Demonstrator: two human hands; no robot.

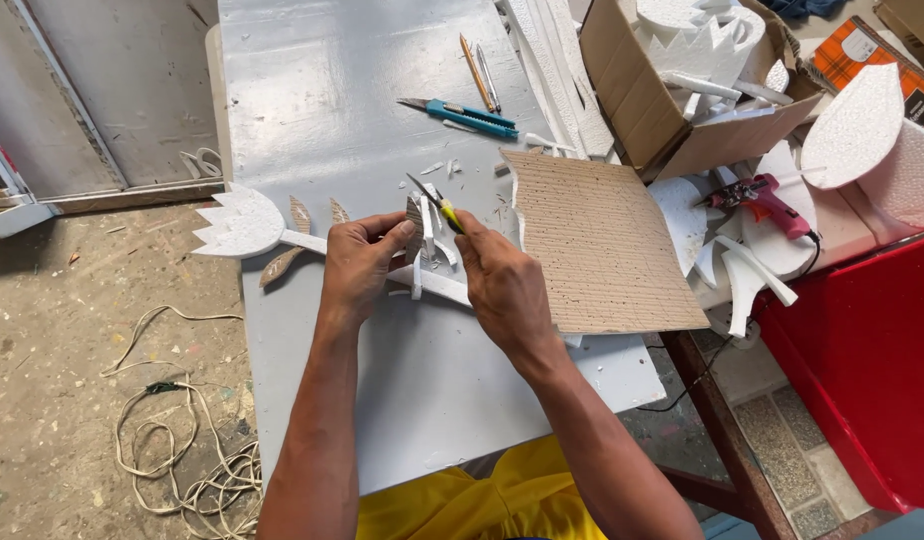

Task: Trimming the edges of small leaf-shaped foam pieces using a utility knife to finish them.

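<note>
Left hand [360, 262] curled shut around a small grey-brown cardboard piece [414, 222], thumb and forefinger pinching its upper edge just above the white foam stem [432, 283]. Right hand [502, 285] closed on a yellow craft knife [437, 205], blade tip raised and slanting up to the left, meeting the top of the cardboard piece right beside the left fingertips [402, 230]. Both hands low over the grey table [322, 110], near its middle. Foam stem passing under the hands, running left to a white tulip-shaped foam flower [240, 226] at the table's left edge, with two brown leaf shapes [302, 215] beside it.

Flat sheet of brown corrugated cardboard [602, 240] lying just right of the right hand, partly over the table edge. Open brown cardboard box [682, 90] at upper right, tilted, full of white foam offcuts. Orange checked package [862, 55] at far upper right, partly hidden by a white foam petal [854, 125]. Teal knife [462, 113] and pencils [477, 72] further up the table. Pink glue gun [767, 200] on foam scraps at right, next to a red bin [862, 380].
</note>
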